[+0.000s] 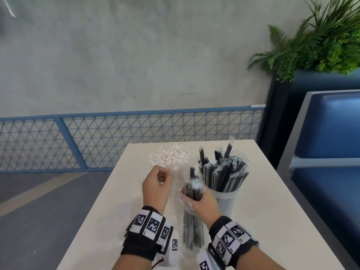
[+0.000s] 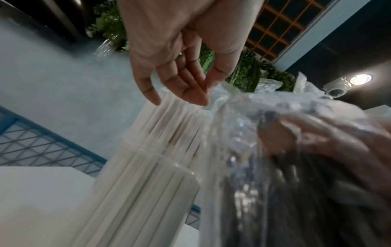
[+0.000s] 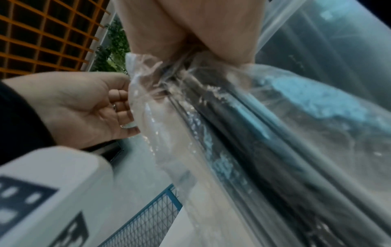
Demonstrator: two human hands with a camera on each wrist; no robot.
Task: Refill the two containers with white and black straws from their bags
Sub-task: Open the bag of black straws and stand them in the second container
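Note:
On the white table a clear cup stands packed with wrapped black straws. Left of it is a bunch of white straws, upright in their cup. My right hand grips a bundle of black straws at the mouth of a clear plastic bag, just left of the black cup. My left hand pinches the bag's loose top edge, in front of the white straws. The bag's lower part still holds black straws.
A blue mesh railing runs behind the table along a grey wall. A blue padded bench stands to the right, with a planter of ferns behind it. Grey floor lies left of the table.

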